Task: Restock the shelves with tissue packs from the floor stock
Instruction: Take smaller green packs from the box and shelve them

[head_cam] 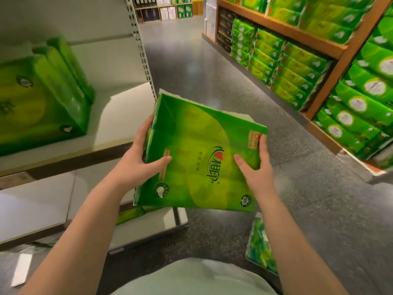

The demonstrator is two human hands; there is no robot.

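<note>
I hold a large green tissue pack (197,154) flat in front of me, above the aisle floor and just right of the white shelf (119,116). My left hand (140,158) grips its left edge, thumb on the top face. My right hand (256,165) grips its right edge, thumb on top too. On the white shelf to the left stand several green tissue packs (42,94) side by side. Another tissue pack (260,245) lies on the floor near my right forearm.
A lower white shelf board (38,207) juts out below the first one, with a green pack (129,213) partly hidden under my held pack. A wooden rack (331,52) full of green packs lines the right side. Grey aisle floor (212,67) runs between.
</note>
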